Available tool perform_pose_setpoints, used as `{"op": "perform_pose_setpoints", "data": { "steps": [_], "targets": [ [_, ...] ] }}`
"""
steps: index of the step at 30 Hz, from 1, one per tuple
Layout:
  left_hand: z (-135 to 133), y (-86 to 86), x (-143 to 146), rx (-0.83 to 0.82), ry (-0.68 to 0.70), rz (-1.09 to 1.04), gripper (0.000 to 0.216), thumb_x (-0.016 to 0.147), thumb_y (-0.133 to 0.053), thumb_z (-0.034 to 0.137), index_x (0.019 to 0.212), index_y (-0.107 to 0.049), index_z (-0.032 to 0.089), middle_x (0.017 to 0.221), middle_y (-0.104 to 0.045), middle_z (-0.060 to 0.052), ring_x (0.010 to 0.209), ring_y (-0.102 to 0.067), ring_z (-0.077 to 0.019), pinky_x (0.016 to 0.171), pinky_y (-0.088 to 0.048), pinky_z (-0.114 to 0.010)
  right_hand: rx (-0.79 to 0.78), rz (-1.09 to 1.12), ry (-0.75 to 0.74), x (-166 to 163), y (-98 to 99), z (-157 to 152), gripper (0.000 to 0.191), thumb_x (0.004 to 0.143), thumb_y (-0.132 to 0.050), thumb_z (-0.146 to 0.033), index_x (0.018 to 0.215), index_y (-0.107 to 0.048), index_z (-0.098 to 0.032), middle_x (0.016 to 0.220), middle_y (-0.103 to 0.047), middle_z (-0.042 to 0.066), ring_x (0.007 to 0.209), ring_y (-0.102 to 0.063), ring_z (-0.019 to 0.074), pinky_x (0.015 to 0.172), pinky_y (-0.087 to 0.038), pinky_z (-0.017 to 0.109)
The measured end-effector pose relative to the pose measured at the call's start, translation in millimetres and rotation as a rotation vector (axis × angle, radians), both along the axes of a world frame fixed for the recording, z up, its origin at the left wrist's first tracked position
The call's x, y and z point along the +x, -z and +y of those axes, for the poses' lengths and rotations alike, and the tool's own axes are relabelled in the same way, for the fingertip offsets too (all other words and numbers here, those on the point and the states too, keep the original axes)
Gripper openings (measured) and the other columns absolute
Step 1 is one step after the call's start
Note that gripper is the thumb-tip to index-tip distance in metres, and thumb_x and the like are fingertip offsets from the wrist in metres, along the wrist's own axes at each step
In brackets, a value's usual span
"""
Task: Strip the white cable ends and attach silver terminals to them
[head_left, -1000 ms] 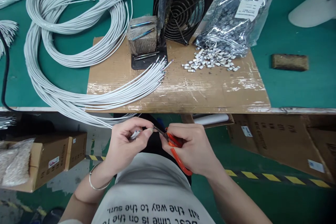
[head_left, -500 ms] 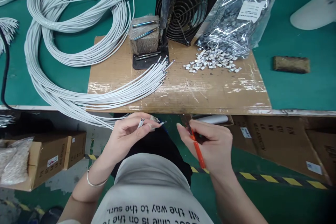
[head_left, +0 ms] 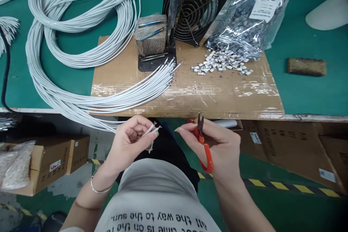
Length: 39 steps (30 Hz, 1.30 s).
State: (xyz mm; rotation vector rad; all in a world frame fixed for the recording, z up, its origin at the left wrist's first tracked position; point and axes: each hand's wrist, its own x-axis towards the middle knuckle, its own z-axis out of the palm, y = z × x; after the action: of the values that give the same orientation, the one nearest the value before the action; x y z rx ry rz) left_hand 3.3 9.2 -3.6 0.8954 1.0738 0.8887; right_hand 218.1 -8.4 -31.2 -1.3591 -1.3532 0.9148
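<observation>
Scissors [head_left: 201,139] with orange handles are lying across the right hand [head_left: 221,145], on the wearer's side of the tabletop's [head_left: 307,96] near edge. Fingers are curling around them, and the slightly parted blades are pointing toward that edge. This hold is probably freeing the thumb and forefinger; whether their tips are meeting, I cannot tell. Opposite, and apart, the left hand [head_left: 130,141] is clamping thin white cable ends [head_left: 155,129] between thumb and fingers; their tips are projecting past the grip, presumably leaving them exposed.

White cables [head_left: 130,99] are running along the near edge, some dipping over it toward the left hand, others fanning their ends across a cardboard sheet [head_left: 217,96], which is probably shielding the tabletop. Small clips [head_left: 221,61] are spilling from a clear bag [head_left: 244,25] near the cardboard's far edge, likely for easy reach. Toward its far-left corner, a block [head_left: 150,45] is sitting on the fan's [head_left: 194,7] base, perhaps weighing it down.
</observation>
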Motion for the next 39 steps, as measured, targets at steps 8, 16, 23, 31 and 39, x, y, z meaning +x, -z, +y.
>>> {"op": "perform_pose_setpoints", "data": {
  "steps": [8, 16, 23, 31, 39],
  "targets": [
    [-2.9, -0.5, 0.0, 0.006, 0.041, 0.032, 0.016, 0.093, -0.086, 0.019, 0.085, -0.072, 0.016, 0.063, -0.070, 0.002, 0.051, -0.055, -0.0066, 0.052, -0.042, -0.017, 0.033, 0.153, -0.122, -22.1, -5.8, 7.3, 0.007, 0.093, -0.082, -0.020, 0.095, -0.087, -0.025, 0.069, -0.061, -0.003, 0.058, -0.053, 0.0114, 0.052, -0.042, 0.025],
    [-5.9, -2.2, -1.4, -0.026, 0.116, 0.048, 0.017, 0.094, -0.085, 0.020, 0.084, -0.072, 0.015, 0.066, -0.069, 0.001, 0.053, -0.052, -0.0058, 0.052, -0.041, -0.016, 0.231, -0.035, -0.225, -10.6, -12.8, 21.6, 0.020, 0.092, -0.077, -0.011, 0.075, -0.073, -0.021, 0.065, -0.056, -0.002, 0.057, -0.048, 0.0111, 0.051, -0.039, 0.026],
    [-6.1, -1.5, -1.7, -0.021, 0.080, 0.025, 0.017, 0.095, -0.085, 0.024, 0.085, -0.073, 0.016, 0.067, -0.070, 0.001, 0.055, -0.056, -0.0073, 0.055, -0.046, -0.018, -0.046, 0.187, -0.074, -1.6, -7.0, 24.0, 0.025, 0.096, -0.080, -0.024, 0.071, -0.076, -0.023, 0.057, -0.059, -0.004, 0.051, -0.051, 0.0109, 0.050, -0.041, 0.026],
    [-8.4, 0.5, 1.4, 0.066, 0.082, 0.129, 0.016, 0.095, -0.084, 0.023, 0.085, -0.073, 0.018, 0.072, -0.074, -0.001, 0.059, -0.060, -0.0089, 0.054, -0.046, -0.017, -0.320, 0.383, -0.339, -16.3, -8.0, 14.3, 0.043, 0.100, -0.076, -0.036, 0.061, -0.068, -0.020, 0.053, -0.056, -0.004, 0.047, -0.049, 0.0094, 0.049, -0.037, 0.025],
    [-6.8, 0.1, 3.6, 0.049, 0.102, 0.091, 0.017, 0.098, -0.082, 0.024, 0.086, -0.072, 0.018, 0.070, -0.072, 0.000, 0.058, -0.059, -0.0084, 0.056, -0.046, -0.017, -0.175, 0.179, -0.236, -12.9, -11.7, 21.4, 0.039, 0.096, -0.075, -0.028, 0.060, -0.062, -0.020, 0.060, -0.053, -0.003, 0.054, -0.042, 0.0101, 0.051, -0.031, 0.027]
  ]
}}
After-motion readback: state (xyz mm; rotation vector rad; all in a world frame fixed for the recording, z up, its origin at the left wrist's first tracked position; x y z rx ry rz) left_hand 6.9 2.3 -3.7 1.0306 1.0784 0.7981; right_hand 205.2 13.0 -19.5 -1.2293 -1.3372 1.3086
